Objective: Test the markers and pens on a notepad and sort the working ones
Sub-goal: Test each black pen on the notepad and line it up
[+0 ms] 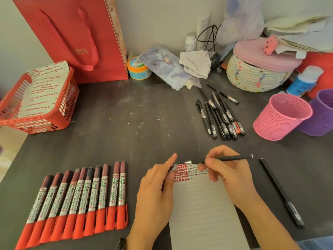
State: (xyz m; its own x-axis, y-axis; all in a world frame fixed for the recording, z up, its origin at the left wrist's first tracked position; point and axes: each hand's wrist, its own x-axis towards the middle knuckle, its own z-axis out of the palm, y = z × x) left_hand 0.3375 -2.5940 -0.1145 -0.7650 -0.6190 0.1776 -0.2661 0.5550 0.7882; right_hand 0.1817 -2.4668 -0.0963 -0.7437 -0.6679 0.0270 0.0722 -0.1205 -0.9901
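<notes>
Currently: red markers (pixel 77 199) rowed, apparently done. My right hand (pixel 228 170) pinches a black pen (pixel 232 158) over the notepad (pixel 201 210); left hand (pixel 156 192) pinches its cap (pixel 171 168), I think. Pen pile (pixel 220 118) untested yet, I judge.

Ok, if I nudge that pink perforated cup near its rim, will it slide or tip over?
The pink perforated cup looks like thin plastic with nothing showing inside, so it is probably light. It flares toward the rim, so a push up high would likely tip it; a low one probably slides it.
</notes>
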